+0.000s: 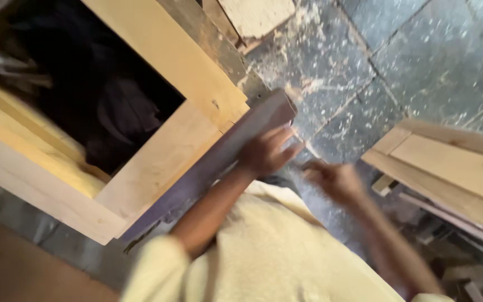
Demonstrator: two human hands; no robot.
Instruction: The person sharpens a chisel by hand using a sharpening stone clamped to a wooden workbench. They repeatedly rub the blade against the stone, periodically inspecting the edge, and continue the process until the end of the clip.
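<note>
— Where does the dark plank [219,159] sit?

— Along the outer edge of the pale wooden frame [163,156], touching it, its far end over the stone floor [420,50]. The left hand [266,152] lies on top near that end, fingers [286,137] spread flat, pressing down rather than gripping.

— And the right hand [336,180]?

— Just beside it, off the plank; it's blurred, so I can't tell whether those fingers are closed on anything.

— How to do it well?

— I'd keep the palm weight steady so the plank stays flush to the frame, fingertips back from the edge.
</note>
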